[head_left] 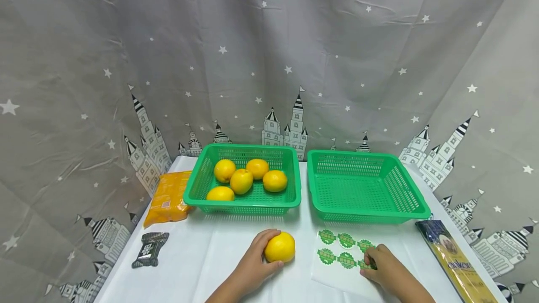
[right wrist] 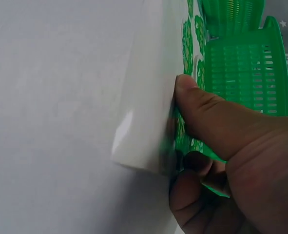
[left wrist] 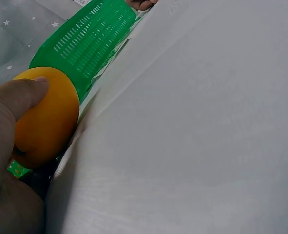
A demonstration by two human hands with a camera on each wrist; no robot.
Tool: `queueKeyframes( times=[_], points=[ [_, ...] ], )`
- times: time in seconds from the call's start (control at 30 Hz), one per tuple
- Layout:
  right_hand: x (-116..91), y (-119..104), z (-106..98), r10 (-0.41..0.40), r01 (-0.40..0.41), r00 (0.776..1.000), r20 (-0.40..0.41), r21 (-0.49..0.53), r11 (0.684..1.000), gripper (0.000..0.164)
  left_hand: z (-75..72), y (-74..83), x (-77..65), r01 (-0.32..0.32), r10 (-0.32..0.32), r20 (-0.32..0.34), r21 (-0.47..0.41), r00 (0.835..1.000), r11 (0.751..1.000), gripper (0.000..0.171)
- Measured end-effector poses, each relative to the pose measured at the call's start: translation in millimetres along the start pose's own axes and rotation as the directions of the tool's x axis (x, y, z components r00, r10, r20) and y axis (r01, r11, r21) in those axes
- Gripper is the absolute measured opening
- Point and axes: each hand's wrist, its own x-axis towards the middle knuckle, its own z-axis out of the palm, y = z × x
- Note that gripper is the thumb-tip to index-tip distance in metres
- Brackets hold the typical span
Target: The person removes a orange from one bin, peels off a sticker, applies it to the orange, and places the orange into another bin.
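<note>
My left hand (head_left: 255,261) grips a yellow lemon (head_left: 280,247) over the white table, fingers along its far left side and thumb at the near side. In the left wrist view the thumb lies across the top of the lemon (left wrist: 51,117). My right hand (head_left: 387,268) is at the lower right corner of a clear sheet of round green stickers (head_left: 346,260), thumb and curled fingers pinching there. The right wrist view has the thumb on the sheet (right wrist: 148,122), whose near edge curves up; the hand partly hides the corner stickers.
A green basket (head_left: 244,204) with several lemons stands back left, a second green basket (head_left: 370,218) back right. An orange packet (head_left: 168,200) and a small black wrapped packet (head_left: 150,249) lie left. A gold and dark blue packet (head_left: 459,265) lies along the right edge.
</note>
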Motion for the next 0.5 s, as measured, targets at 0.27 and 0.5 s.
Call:
queueKeyframes(
  times=[0.27,0.5],
  points=[
    [1.2,-2.2,-2.3,0.043,-0.043,0.999,0.015,0.028,0.999,0.040,1.0,5.6,0.3,-0.024,0.031,-0.063,0.099,0.998,0.995,0.076],
    [-3.7,-7.7,-2.4,0.052,-0.052,0.998,-0.022,-0.001,0.999,0.041,4.4,35.8,-6.3,-0.078,0.151,-0.208,0.322,0.966,0.943,0.061]
  ],
)
